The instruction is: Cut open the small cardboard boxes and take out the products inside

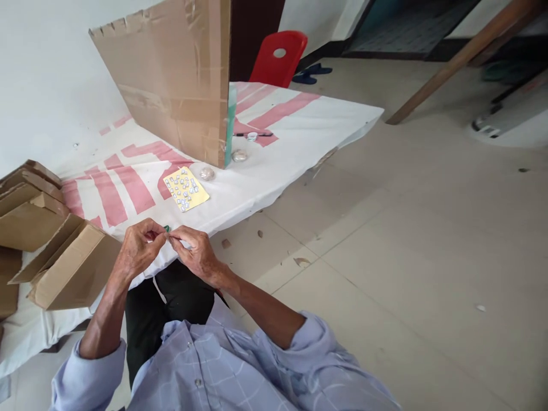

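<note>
Green piece [166, 228], mostly hidden, pinched by left fingers [160, 240]; right fingers' [181, 233] grip cannot be told.

Bright wall [47, 74] left of the cardboard panel [171, 80], faint sheen on its tape [201, 74]; way right of it, kinda dim and smeary.

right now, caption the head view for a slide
Bare hands meet at a small green object near a flat yellow card bearing small whitish pieces.
</note>
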`<state>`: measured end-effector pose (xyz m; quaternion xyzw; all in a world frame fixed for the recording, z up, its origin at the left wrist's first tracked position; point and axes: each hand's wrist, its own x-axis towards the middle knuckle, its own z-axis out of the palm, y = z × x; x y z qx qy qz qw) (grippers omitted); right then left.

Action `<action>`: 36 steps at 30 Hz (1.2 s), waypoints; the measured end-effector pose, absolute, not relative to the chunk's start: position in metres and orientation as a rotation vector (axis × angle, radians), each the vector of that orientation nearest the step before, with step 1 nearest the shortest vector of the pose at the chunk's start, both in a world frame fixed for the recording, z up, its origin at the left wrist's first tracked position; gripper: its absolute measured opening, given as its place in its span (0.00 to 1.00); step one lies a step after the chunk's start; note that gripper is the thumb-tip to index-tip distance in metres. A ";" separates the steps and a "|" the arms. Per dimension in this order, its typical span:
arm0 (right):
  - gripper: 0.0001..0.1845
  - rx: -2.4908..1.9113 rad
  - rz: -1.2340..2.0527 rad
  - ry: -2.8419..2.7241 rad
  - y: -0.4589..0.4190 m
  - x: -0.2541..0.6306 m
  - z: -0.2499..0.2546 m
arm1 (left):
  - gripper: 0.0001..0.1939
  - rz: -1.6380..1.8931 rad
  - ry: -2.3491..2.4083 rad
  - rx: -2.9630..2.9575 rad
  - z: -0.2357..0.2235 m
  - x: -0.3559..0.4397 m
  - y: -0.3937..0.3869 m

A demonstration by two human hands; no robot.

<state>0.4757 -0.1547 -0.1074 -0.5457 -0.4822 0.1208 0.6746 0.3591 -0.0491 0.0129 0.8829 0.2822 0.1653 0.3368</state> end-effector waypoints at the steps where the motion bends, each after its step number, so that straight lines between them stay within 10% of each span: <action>1: 0.14 -1.230 0.282 -1.073 -0.156 0.479 -0.109 | 0.12 0.402 0.748 2.285 0.012 0.363 -0.048; 36: 0.27 -1.043 0.434 -0.776 -0.208 0.518 -0.085 | 0.16 0.222 0.554 1.737 0.024 0.392 -0.051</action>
